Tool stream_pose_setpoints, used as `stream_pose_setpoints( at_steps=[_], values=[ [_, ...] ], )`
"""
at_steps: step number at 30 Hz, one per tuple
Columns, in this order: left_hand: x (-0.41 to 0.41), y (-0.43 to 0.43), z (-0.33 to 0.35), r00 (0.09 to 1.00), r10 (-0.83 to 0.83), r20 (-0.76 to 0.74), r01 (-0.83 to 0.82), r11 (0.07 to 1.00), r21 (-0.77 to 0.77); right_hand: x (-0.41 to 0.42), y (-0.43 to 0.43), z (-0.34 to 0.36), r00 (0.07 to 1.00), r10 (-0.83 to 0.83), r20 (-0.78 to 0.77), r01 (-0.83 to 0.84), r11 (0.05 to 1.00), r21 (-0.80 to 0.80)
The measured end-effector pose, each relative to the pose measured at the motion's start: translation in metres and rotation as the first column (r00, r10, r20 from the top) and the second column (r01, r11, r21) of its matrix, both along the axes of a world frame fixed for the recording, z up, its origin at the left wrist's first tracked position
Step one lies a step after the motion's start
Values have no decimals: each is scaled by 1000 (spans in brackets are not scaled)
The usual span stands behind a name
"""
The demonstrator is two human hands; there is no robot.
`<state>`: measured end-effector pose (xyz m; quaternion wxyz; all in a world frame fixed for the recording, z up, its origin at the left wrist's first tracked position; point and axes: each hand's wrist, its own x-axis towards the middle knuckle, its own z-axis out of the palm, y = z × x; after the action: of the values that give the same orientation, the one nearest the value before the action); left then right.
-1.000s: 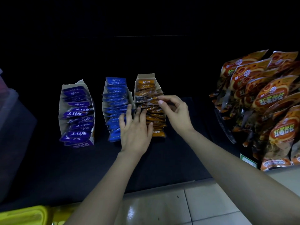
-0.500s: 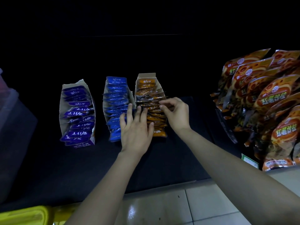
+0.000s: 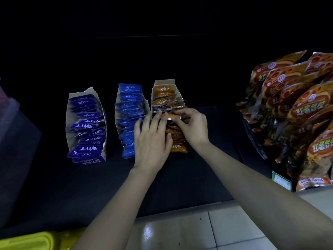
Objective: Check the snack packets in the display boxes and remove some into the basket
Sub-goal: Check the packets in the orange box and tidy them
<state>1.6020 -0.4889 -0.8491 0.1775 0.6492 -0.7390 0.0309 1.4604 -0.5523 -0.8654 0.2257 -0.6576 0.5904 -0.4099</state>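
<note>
Pinching something, is it, that right hand (image 3: 192,126)?

Yes. Its fingertips and thumb squeeze one orange packet (image 3: 173,116), in the middle of the row in the orange box (image 3: 163,83).

And the left hand (image 3: 151,141)?

It lies flat with its fingers spread. It rests on the packets where the orange box meets the blue box (image 3: 117,112). Its fingertips come right up beside that same packet, but it grips nothing.

Which way does the packet lie?

Its long side goes across the box, left to right. The row itself runs away from the person. So I think the packet has to come straight up out of the row, and the flat hand can hold its neighbours down.

Where is the basket (image 3: 27,240)?

I think it is that yellow thing at the bottom left, near the person. It is well apart from the box, on the left arm's side. The right hand has the packet, so it would have to cross over, I guess.

Anything else?

A purple box (image 3: 68,114) stands further left on the dark shelf (image 3: 180,177), and big bags (image 3: 297,109) are piled on the right.
</note>
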Motion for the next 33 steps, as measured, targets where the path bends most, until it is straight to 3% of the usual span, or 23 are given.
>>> stream_pose_setpoints(
  at_steps=[4,16,33],
  values=[
    [1,-4,-7,999,-16,46,12,997,80,-6,-1,2,999,-21,35,22,999,-29],
    [2,-3,-11,999,-7,36,5,998,58,-3,-21,-5,985,-156,-69,156,988,1],
    [4,-3,-13,999,-14,46,11,998,65,-2,-21,-2,978,-98,-184,103,994,20]
  ],
)
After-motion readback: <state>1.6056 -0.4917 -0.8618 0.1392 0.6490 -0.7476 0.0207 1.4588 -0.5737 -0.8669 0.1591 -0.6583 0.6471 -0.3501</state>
